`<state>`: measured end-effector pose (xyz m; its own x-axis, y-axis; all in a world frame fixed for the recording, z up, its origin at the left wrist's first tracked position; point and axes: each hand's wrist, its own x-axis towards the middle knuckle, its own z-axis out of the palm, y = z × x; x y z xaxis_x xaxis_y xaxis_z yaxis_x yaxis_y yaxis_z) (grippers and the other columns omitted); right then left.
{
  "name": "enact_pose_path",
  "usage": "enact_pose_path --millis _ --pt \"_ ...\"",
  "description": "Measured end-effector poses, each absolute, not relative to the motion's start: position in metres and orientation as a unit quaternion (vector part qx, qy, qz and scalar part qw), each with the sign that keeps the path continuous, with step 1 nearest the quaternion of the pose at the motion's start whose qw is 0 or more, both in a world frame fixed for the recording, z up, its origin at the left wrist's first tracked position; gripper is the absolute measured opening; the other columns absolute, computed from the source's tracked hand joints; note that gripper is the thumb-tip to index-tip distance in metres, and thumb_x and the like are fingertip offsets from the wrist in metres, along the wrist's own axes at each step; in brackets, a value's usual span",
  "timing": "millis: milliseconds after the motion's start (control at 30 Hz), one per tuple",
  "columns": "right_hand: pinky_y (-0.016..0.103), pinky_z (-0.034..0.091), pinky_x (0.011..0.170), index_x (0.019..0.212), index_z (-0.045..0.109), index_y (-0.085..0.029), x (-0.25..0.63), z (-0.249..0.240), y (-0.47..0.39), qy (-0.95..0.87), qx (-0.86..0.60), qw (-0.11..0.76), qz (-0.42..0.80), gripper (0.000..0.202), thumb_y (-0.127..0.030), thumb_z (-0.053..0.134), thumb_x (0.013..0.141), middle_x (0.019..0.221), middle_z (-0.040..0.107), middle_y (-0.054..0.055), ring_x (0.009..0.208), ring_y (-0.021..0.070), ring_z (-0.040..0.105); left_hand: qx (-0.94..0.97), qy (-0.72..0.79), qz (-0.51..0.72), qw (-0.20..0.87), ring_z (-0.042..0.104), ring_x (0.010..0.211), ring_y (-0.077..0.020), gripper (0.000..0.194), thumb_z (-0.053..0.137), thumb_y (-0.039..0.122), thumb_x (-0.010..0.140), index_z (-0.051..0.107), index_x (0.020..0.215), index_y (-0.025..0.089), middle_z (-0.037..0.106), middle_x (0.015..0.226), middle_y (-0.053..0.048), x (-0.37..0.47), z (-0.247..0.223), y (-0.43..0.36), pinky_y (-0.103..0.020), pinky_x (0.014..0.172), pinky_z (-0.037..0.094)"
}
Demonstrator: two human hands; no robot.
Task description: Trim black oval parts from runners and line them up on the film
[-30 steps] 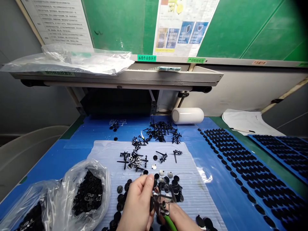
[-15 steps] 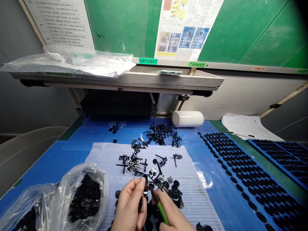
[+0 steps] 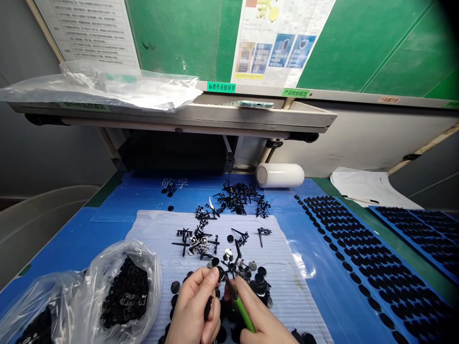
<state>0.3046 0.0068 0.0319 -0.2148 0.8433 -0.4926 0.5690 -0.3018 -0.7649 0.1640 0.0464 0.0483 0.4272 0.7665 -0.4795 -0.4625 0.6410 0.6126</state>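
Observation:
My left hand (image 3: 196,308) is closed, with a round black disc (image 3: 219,273) pinched between thumb and forefinger and another dark piece showing at its curled fingers. My right hand (image 3: 261,313) is wrapped round green-handled cutters (image 3: 244,313), whose tip is beside that disc. A black branched piece (image 3: 237,251) rises just beyond the cutters; whether it is held cannot be made out. Under and around both hands, loose black discs (image 3: 261,282) lie on the pale ribbed sheet (image 3: 287,267).
Clear bags (image 3: 154,286) of black parts stand at the left. Black branched pieces (image 3: 240,196) are heaped beyond the sheet, near a white cylinder (image 3: 279,175). Rows of black discs (image 3: 344,239) cover the right side. A shelf (image 3: 215,117) spans the back.
My left hand's fingertips have shifted slightly right, bringing the disc closer to the cutters. The cutters have moved slightly right at the handle. The camera view has shifted a little.

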Motion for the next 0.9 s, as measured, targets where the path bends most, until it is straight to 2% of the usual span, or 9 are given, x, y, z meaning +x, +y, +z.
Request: enact_pose_path --millis 100,300,433,533,600,667,733,833,900 --pt "0.035 0.011 0.104 0.131 0.028 -0.013 0.306 0.033 0.006 -0.577 -0.611 0.130 0.526 0.080 -0.011 0.038 0.052 0.139 0.022 0.006 0.128 0.0247 0.010 0.216 0.401 0.380 0.805 0.014 0.019 0.0008 0.032 0.054 0.037 0.076 0.039 0.054 0.018 0.030 0.029 0.012 0.163 0.050 0.047 -0.014 0.025 0.005" --pt "0.034 0.010 0.104 0.133 0.024 -0.010 0.307 0.031 0.009 -0.565 -0.624 0.102 0.530 0.081 -0.013 0.038 0.053 0.141 0.015 0.007 0.129 0.0242 0.008 0.191 0.388 0.352 0.830 0.014 0.019 0.0008 0.033 0.056 0.038 0.073 0.039 0.054 0.018 0.032 0.030 0.011 0.164 0.050 0.047 -0.015 0.025 0.004" --pt "0.032 0.016 0.102 0.131 0.026 -0.010 0.307 0.035 0.014 -0.586 -0.615 0.109 0.516 0.081 -0.013 0.038 0.051 0.138 0.025 0.008 0.127 0.0246 0.018 0.169 0.390 0.356 0.833 0.013 0.019 0.0009 0.033 0.056 0.036 0.074 0.038 0.054 0.018 0.032 0.031 0.011 0.165 0.049 0.048 -0.015 0.026 0.003" --pt "0.029 0.029 0.091 0.123 0.035 -0.014 0.306 0.036 0.018 -0.616 -0.601 0.123 0.495 0.071 -0.012 0.036 0.053 0.121 0.046 0.009 0.113 0.0235 0.038 0.150 0.391 0.370 0.830 0.012 0.021 0.0016 0.031 0.054 0.035 0.075 0.039 0.055 0.018 0.031 0.032 0.011 0.164 0.048 0.051 -0.015 0.027 0.002" --pt "0.027 0.036 0.078 0.109 0.044 -0.016 0.304 0.034 0.024 -0.635 -0.598 0.133 0.470 0.056 -0.010 0.035 0.054 0.098 0.055 0.006 0.092 0.0207 0.049 0.149 0.400 0.383 0.819 0.012 0.023 0.0018 0.029 0.056 0.035 0.074 0.040 0.058 0.017 0.031 0.034 0.012 0.164 0.045 0.055 -0.015 0.028 0.003" --pt "0.025 0.036 0.065 0.091 0.046 -0.018 0.302 0.029 0.034 -0.654 -0.595 0.146 0.444 0.039 -0.009 0.034 0.055 0.078 0.053 0.001 0.073 0.0167 0.048 0.168 0.425 0.393 0.798 0.011 0.025 0.0013 0.028 0.057 0.038 0.071 0.041 0.061 0.017 0.030 0.035 0.013 0.165 0.039 0.062 -0.015 0.029 0.005" --pt "0.024 0.032 0.057 0.077 0.042 -0.019 0.300 0.023 0.047 -0.666 -0.586 0.150 0.437 0.026 -0.008 0.034 0.055 0.067 0.045 -0.002 0.063 0.0138 0.041 0.192 0.455 0.402 0.771 0.011 0.027 0.0002 0.031 0.057 0.044 0.069 0.041 0.063 0.018 0.029 0.036 0.013 0.164 0.030 0.071 -0.016 0.030 0.006" --pt "0.023 0.028 0.052 0.068 0.034 -0.020 0.300 0.015 0.072 -0.660 -0.585 0.143 0.449 0.018 -0.008 0.036 0.055 0.062 0.039 -0.004 0.059 0.0118 0.035 0.229 0.492 0.418 0.729 0.011 0.028 -0.0014 0.035 0.056 0.050 0.068 0.039 0.062 0.020 0.027 0.036 0.013 0.157 0.015 0.079 -0.016 0.031 0.005" --pt "0.022 0.027 0.052 0.067 0.031 -0.020 0.303 0.010 0.086 -0.653 -0.593 0.144 0.449 0.018 -0.007 0.036 0.055 0.062 0.037 -0.005 0.058 0.0113 0.033 0.262 0.513 0.421 0.700 0.016 0.030 -0.0021 0.036 0.060 0.049 0.064 0.042 0.058 0.019 0.029 0.036 0.012 0.146 0.007 0.076 -0.016 0.031 0.008"
